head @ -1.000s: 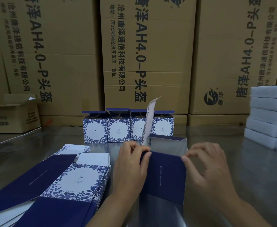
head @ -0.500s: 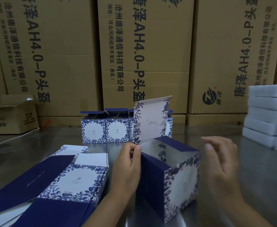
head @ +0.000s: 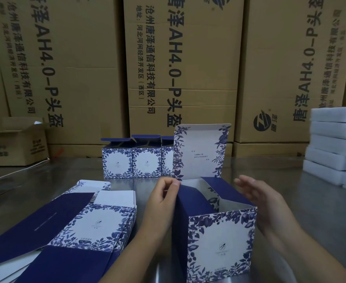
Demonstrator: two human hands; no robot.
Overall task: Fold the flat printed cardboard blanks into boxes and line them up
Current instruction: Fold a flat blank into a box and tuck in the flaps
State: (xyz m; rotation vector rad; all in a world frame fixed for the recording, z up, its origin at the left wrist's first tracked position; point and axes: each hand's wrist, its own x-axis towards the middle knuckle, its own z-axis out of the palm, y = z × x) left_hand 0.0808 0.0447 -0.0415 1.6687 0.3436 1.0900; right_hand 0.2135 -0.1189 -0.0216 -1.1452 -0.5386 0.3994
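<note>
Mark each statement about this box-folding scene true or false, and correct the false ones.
1. The box being folded has its lid standing open. True.
2. The right hand grips the lid. False: it is open beside the box, holding nothing.
3. The left hand pinches the box's top left edge. True.
4. The flat blanks lie right of the box. False: they lie to its left.
5. Finished boxes stand in a row behind. True.

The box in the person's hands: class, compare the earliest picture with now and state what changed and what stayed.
The box went from a flattened blank to an open square, its lid flap swung upright. The right hand let go; the left hand kept its pinch. The row of boxes and the blank stack stayed.
</note>
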